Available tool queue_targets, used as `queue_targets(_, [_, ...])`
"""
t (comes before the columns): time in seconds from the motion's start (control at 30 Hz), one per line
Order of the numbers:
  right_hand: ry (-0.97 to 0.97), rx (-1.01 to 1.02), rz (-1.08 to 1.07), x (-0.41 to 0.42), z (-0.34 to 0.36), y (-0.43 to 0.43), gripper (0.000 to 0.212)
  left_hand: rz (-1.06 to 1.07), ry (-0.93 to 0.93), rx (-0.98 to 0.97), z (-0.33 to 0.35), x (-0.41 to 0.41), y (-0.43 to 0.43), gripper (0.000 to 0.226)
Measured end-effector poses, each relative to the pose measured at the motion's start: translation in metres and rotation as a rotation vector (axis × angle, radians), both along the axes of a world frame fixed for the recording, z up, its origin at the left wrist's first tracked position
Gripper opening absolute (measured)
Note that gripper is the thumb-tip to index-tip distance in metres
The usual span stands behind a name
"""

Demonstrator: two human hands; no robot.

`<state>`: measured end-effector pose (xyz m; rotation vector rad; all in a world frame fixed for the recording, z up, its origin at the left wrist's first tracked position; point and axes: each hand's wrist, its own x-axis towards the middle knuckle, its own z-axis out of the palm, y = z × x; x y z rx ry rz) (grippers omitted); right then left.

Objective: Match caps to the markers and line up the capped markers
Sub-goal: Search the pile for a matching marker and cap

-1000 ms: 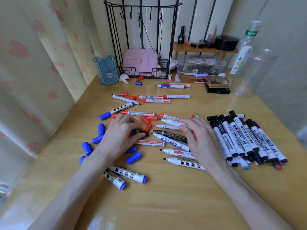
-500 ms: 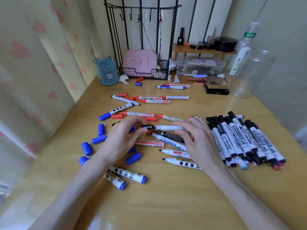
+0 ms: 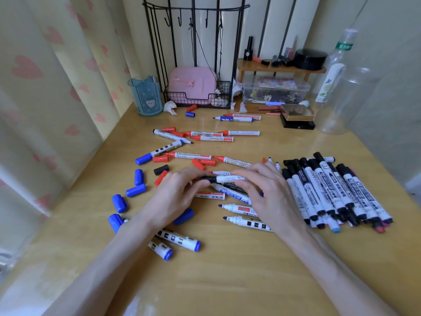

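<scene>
Above wooden table (image 3: 227, 281): left hand (image 3: 175, 197) pinches black cap (image 3: 208, 179); right hand (image 3: 266, 192) grips white marker barrel (image 3: 230, 179).

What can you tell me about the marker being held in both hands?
The marker has a white, plastic-looking barrel with small dark print and a black cap on its left end; whether the cap is fully seated cannot be told. It lies about level above loose uncapped markers. The left hand pinches the cap; the right hand grips the barrel's other end, hiding it.
</scene>
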<state>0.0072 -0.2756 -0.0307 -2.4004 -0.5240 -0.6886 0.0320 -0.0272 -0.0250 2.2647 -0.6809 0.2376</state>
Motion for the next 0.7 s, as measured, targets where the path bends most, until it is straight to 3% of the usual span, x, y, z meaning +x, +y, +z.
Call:
queue_targets(0.2, [0.017,-0.022,0.026,-0.001,0.002,-0.001,0.024,0.0,-0.07,0.088,0.002,-0.003,-0.003,0.028])
queue_targets(0.7, [-0.065,0.027,0.011,-0.003,0.006,0.018,0.026,0.04,-0.21,0.045,0.011,-0.003,-0.001,0.02])
